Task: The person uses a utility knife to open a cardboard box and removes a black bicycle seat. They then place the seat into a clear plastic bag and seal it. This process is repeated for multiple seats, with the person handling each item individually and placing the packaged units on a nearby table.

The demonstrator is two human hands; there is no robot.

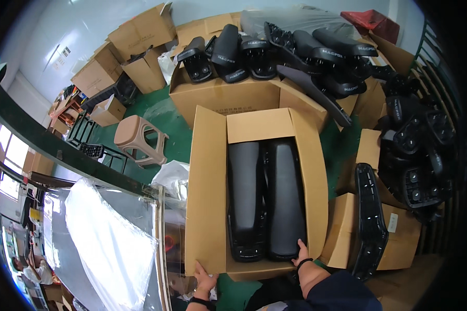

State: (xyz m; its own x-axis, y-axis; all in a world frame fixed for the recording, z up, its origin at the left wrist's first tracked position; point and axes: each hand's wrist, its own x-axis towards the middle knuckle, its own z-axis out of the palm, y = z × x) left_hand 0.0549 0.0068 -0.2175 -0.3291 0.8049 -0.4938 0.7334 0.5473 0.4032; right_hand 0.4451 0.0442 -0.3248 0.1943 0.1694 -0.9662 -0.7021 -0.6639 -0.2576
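While both flaps of the open cardboard box (207, 186) are folded outward at the middle of the frame, two long black seats lie inside it side by side, lengthwise, so that they fill the width of the carton and cannot slide. The left seat (245, 202) and the right seat (285, 199) touch along their inner edges, smooth upholstered sides up. At the lower edge the person's left hand (204, 277) rests with fingers spread narrowly on the near left corner of the box, seemingly steadying it, and grips nothing. The right hand (301, 253), a dark band at its wrist, reaches over the near wall and lays its fingers on the near end of the right seat; whether they curl under it cannot be told. Behind, at upper centre, a second carton (223, 96) carries a row of more black seats (228, 52) standing on edge. At right, other seats (415, 150) are stacked underside out, showing ribbed plastic bases, and one seat (371, 217) leans on a low carton. A tan plastic stool (137, 137) stands on the green floor (161, 111) at left, and a clear plastic sheet (109, 238) lies at lower left.
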